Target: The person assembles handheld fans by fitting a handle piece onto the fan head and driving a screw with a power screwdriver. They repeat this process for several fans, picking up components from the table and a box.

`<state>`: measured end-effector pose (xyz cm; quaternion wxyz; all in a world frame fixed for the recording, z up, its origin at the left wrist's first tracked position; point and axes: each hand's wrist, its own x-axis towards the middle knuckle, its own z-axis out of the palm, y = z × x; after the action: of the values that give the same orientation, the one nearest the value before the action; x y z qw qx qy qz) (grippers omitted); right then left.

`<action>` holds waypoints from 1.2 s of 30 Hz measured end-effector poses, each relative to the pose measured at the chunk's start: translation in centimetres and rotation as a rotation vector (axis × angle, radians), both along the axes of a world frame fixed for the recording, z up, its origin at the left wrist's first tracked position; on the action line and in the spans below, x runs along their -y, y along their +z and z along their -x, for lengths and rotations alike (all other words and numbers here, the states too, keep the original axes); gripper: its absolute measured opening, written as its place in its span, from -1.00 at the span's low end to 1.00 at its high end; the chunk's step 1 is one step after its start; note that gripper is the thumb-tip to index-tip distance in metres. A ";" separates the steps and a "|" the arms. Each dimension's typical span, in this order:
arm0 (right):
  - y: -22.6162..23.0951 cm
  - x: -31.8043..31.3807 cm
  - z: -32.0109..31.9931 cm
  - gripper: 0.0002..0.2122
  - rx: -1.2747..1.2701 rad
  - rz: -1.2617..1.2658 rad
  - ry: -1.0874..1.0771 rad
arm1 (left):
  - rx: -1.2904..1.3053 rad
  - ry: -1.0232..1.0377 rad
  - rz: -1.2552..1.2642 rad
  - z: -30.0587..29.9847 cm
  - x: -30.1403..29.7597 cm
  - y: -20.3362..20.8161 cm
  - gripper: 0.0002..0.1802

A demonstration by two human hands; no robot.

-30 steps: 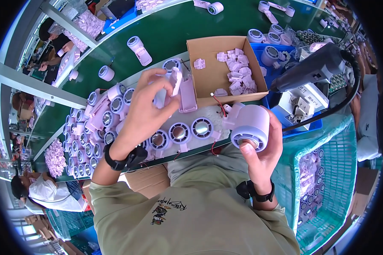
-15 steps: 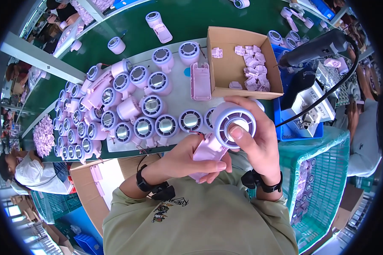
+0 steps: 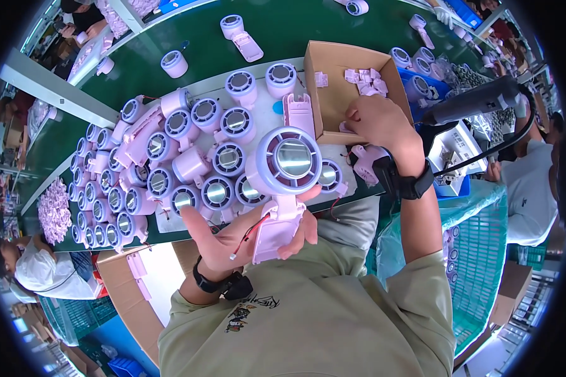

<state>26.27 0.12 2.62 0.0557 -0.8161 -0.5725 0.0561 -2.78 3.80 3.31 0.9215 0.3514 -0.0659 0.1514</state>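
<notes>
Fan unit (image 3: 289,168) — gripped by left fingers (image 3: 307,228); right hand (image 3: 382,122) inside cardboard box (image 3: 334,103) — cannot tell if those fingers grip.

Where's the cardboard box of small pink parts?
In the head view, the cardboard box with your right hand in it is upper right of centre, right of a pink handle shell.

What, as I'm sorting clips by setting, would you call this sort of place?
Probably a factory assembly area: many matching lilac units crowd a long green table, small lilac parts lie in a cardboard box, and other people are nearby.
</notes>
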 end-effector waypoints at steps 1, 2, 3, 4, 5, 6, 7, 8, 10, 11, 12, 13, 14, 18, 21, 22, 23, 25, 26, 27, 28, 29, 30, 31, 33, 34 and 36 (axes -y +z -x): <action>0.1 -0.2 -0.1 -0.82 0.042 0.064 0.004 | 0.002 -0.003 0.002 -0.1 -0.2 -0.1 -0.10; 0.3 -0.4 -0.2 -0.83 0.083 0.129 0.008 | 0.015 -0.045 0.060 -0.3 -0.6 -0.2 -0.10; 0.2 -0.8 -0.5 -0.83 0.083 0.131 0.006 | 0.027 -0.085 0.120 -0.4 -0.8 -0.4 -0.10; 0.1 -1.3 -0.9 -0.83 0.069 0.181 0.049 | 0.039 -0.127 0.179 -0.4 -0.8 -0.4 -0.10; 0.1 -1.7 -1.3 -0.82 0.054 0.230 0.090 | 0.039 -0.131 0.180 -0.3 -0.8 -0.4 -0.10; 0.0 -1.6 -1.5 -0.82 0.038 0.279 0.129 | 0.021 -0.100 0.061 -0.3 -0.8 -0.4 -0.13; 0.2 -1.2 -1.6 -0.82 0.038 0.279 0.122 | 0.003 -0.069 -0.059 -0.3 -0.7 -0.4 -0.16; 0.4 -1.0 -1.7 -0.83 -0.051 0.193 0.122 | -0.015 -0.031 -0.179 -0.2 -0.7 -0.3 -0.19; 1.4 -0.8 -1.5 -0.83 -0.227 0.022 0.129 | -0.025 0.019 -0.241 -0.6 -0.7 -0.2 -0.24; 2.1 -0.6 -0.9 -0.83 -0.227 0.025 0.138 | -0.037 0.069 -0.303 -1.0 -0.7 -0.2 -0.30; 3.1 0.1 0.0 -0.85 -0.294 -0.167 0.099 | -0.051 0.120 -0.364 -1.4 -0.6 -0.1 -0.35; 4.2 0.9 1.3 -0.86 -0.360 -0.355 0.062 | -0.052 0.133 -0.359 -1.7 -0.5 0.0 -0.35; 4.8 1.7 2.7 -0.86 -0.365 -0.349 0.076 | -0.125 0.144 -0.349 -2.0 -0.3 0.1 -0.39; 6.6 6.2 8.0 -0.81 -0.855 -0.723 0.057 | -0.267 0.159 -0.356 -2.8 -0.2 -0.6 -0.48; 6.7 7.6 8.6 -0.78 -0.820 -0.548 0.303 | -0.258 0.118 -0.443 -3.2 0.0 -1.4 -0.51; 6.5 7.5 8.7 -0.78 -0.825 -0.546 0.305 | -0.257 0.094 -0.463 -3.1 0.1 -1.4 -0.52; 6.3 7.4 9.1 -0.78 -0.809 -0.515 0.281 | -0.252 0.065 -0.485 -3.2 0.2 -1.3 -0.53; 5.7 7.0 9.6 -0.76 -0.777 -0.454 0.237 | -0.249 0.038 -0.508 -3.4 0.4 -1.1 -0.54; 5.3 7.1 9.8 -0.76 -0.778 -0.455 0.239 | -0.271 0.051 -0.467 -3.5 0.6 -1.0 -0.55; 4.8 7.2 9.9 -0.77 -0.686 -0.544 0.232 | -0.293 0.065 -0.426 -3.5 0.8 -0.9 -0.56; 4.4 7.4 10.2 -0.77 -0.594 -0.633 0.224 | -0.317 0.079 -0.384 -3.4 1.0 -0.7 -0.57; 4.0 7.5 10.5 -0.77 -0.502 -0.720 0.215 | -0.322 0.081 -0.386 -3.3 1.2 -0.6 -0.57; 3.6 7.6 10.9 -0.77 -0.506 -0.722 0.216 | -0.351 0.137 -0.487 -3.1 1.3 -0.8 -0.57; 3.1 7.8 11.4 -0.78 -0.506 -0.745 0.198 | -0.380 0.191 -0.589 -3.0 1.3 -1.0 -0.58; 2.4 8.0 12.0 -0.79 -0.503 -0.792 0.156 | -0.409 0.239 -0.692 -3.0 1.6 -1.4 -0.58; 2.2 8.2 12.0 -0.79 -0.504 -0.794 0.150 | -0.381 0.236 -0.558 -3.2 1.7 -1.6 -0.58; 1.8 8.5 11.8 -0.73 -0.434 -0.833 0.236 | -0.320 0.222 -0.290 -3.5 2.1 -2.0 -0.58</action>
<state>14.48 -8.41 4.45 0.4891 -0.6234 -0.6101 -0.0028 0.68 1.71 1.35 0.8379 0.5046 0.0989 0.1829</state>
